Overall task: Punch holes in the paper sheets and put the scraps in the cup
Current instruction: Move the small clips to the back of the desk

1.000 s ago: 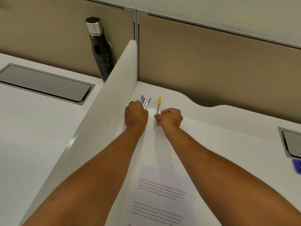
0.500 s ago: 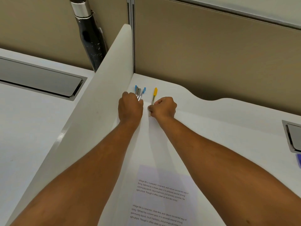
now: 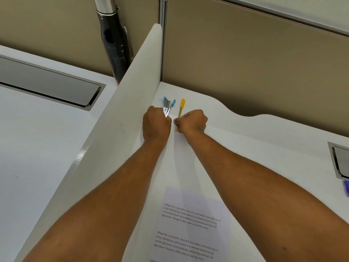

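A printed paper sheet [image 3: 192, 224] lies on the white desk [image 3: 255, 148] near me, between my forearms. Both arms reach to the far corner. My left hand [image 3: 156, 125] grips a small silver tool with blue ends [image 3: 168, 105], which sticks out past the knuckles. Just to its right, my right hand [image 3: 191, 121] is curled, its fingertips pinching the lower end of a pen with a yellow cap [image 3: 181, 106] that lies on the desk. No cup is in view.
A white divider panel [image 3: 132, 110] runs along my left arm to the beige partition wall [image 3: 245, 63]. A black bottle with a silver cap [image 3: 113, 44] stands behind it. Grey cable hatches sit at left [image 3: 47, 82] and right [image 3: 340, 161]; a purple-blue object [image 3: 346, 190] shows at the right edge.
Both hands stay on the tool and the pen in the far corner. The view has tilted so they sit slightly higher in the frame.
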The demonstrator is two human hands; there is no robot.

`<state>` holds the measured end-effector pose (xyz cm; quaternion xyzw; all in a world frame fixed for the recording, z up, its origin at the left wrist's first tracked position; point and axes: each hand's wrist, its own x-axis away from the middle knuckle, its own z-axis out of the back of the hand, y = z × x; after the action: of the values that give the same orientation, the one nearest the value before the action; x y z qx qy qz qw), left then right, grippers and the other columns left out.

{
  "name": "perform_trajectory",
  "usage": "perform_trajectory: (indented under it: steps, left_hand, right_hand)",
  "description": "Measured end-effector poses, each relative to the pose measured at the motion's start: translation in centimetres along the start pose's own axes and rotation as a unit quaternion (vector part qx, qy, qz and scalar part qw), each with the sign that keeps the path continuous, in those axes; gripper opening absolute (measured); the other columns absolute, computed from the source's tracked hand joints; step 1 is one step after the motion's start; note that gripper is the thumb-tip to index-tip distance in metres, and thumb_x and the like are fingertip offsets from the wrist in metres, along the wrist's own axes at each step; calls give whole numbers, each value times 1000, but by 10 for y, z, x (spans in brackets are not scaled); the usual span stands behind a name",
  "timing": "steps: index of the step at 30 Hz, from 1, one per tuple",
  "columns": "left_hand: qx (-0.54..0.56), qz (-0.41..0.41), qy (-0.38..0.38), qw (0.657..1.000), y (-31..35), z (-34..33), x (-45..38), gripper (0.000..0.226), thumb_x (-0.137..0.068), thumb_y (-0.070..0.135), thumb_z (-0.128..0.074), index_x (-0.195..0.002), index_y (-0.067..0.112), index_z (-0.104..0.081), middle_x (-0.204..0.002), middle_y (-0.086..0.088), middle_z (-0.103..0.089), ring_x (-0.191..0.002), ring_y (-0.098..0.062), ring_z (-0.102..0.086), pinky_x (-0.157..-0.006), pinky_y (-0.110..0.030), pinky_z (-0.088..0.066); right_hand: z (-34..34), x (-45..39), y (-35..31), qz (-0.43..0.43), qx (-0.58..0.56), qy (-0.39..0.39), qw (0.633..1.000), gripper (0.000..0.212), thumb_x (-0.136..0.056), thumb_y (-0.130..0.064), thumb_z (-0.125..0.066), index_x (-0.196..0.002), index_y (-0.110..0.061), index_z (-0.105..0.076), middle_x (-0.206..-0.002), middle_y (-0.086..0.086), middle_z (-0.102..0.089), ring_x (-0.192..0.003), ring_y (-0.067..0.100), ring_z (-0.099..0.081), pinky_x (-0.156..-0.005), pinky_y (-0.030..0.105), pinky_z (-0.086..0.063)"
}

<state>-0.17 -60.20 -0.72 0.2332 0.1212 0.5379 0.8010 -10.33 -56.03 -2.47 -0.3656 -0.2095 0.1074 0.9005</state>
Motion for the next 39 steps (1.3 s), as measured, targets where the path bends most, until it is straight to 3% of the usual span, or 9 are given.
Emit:
perform_trajectory:
  steps: [6,10,13,16,18,21,28,34,39]
  left_hand:
    - [12,0,-10,1000,0,2,3,28,-103,21,-63,-113,-4,-69,-117,-20,-65,-105,-31,-64,-76,-26,-32]
    - [13,5,-22,1000,3,9,16,39,-105,32,-63,-124,-2,-65,-125,-19,-59,-111,-30,-63,-85,-31,-45]
    - [13,-19,2,1000,3,12,44,46,-108,36,-56,-141,4,-59,-132,-14,-56,-117,-27,-58,-92,-32,-50]
    - [-18,-78,15,997,0,12,83,55,-109,40,-52,-155,10,-50,-143,-11,-55,-125,-26,-54,-97,-34,-52]
    - [-46,-128,2,991,0,9,112,59,-109,44,-48,-160,13,-46,-156,-12,-50,-140,-30,-49,-111,-39,-47]
    - [-74,-190,-34,978,3,4,160,69,-109,52,-41,-166,15,-33,-173,-15,-33,-160,-36,-28,-130,-52,-26]
    - [-109,-317,-70,940,35,-20,278,82,-106,62,-28,-170,13,-15,-179,-13,-5,-166,-36,-1,-130,-64,-10]
    - [-134,-366,-94,916,79,-50,360,89,-103,71,-10,-171,14,-11,-179,-13,-1,-166,-36,2,-128,-67,-11]
    - [-114,-373,-107,915,122,-85,439,90,-102,72,-23,-171,15,-11,-180,-13,-1,-166,-36,2,-129,-68,-8]
  right_hand:
    - [0,-3,-1,-10,18,-17,1000,38,-69,-32,-95,-89,-8,-73,-89,8,-76,-77,27,-77,-70,34,-64]
    - [10,8,-4,-9,42,-2,999,46,-73,-48,-91,-81,-8,-70,-79,5,-73,-68,18,-71,-52,24,-47]
    - [33,33,14,72,43,21,996,40,-89,-43,-76,-68,-11,-67,-64,1,-64,-59,17,-61,-61,29,-47]
    - [68,73,56,199,105,19,974,27,-100,-38,-63,-110,-16,-73,-108,2,-73,-100,19,-68,-89,30,-52]
    - [93,95,94,268,173,10,948,41,-104,-40,-59,-138,-18,-62,-142,4,-62,-131,23,-57,-109,32,-44]
    - [137,124,149,337,280,41,898,57,-105,-46,-55,-154,-19,-46,-164,5,-42,-153,27,-36,-126,44,-24]
    - [234,177,258,365,375,84,848,77,-103,-55,-43,-167,-22,-15,-176,4,-6,-163,28,-2,-129,58,-7]
    - [306,203,334,344,348,103,866,80,-104,-55,-45,-167,-22,-11,-176,4,0,-163,27,1,-130,54,0]
    - [368,226,399,324,316,96,886,79,-104,-56,-45,-167,-20,-12,-176,4,-1,-163,27,1,-131,54,-2]
